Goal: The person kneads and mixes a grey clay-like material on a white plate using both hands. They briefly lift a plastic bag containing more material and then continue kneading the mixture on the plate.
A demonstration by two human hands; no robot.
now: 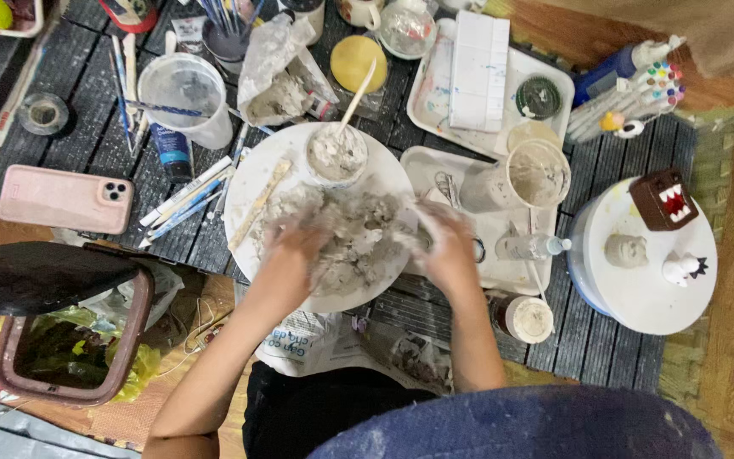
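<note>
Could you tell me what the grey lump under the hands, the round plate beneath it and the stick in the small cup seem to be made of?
Grey lump: wet clay or paper pulp, matte and crumbly, smeared on both hands. Round plate: probably plastic or glazed ceramic, smooth white rim. Stick: likely wood, pale and flat.

Clay heap on plate, cup seemingly behind, phone left.

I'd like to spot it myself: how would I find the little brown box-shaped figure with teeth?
Look at the round white stand on the right. At its upper edge sits the brown blocky figure; unlike the grey head and small white figure beside it, it shows a red mouth with white teeth.
</note>
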